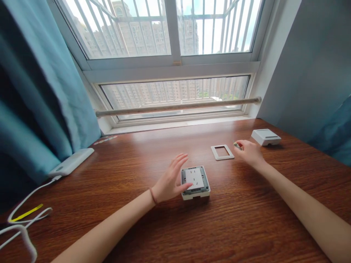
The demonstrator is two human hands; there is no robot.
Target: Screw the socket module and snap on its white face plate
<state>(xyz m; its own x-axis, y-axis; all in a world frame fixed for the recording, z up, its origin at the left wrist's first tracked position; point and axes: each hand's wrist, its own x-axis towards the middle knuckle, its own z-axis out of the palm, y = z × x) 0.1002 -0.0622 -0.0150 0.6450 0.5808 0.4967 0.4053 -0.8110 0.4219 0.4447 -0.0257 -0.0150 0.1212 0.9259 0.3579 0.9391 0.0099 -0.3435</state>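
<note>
A grey and white wall socket [195, 182] lies face up on the wooden desk [219, 226]. My left hand [169, 179] rests beside its left edge, fingers stretched out and thumb touching the socket. Farther right, my right hand [249, 152] is closed in a pinch on a small object [237, 145] that I cannot name. It hovers just right of a white square cover frame [222, 152] lying flat on the desk.
A white box-shaped part [265, 136] sits at the back right near the wall. A white power bank [71, 161] with white cables [24, 219] lies at the left by the blue curtain [41, 91]. The window [175, 54] runs behind the desk.
</note>
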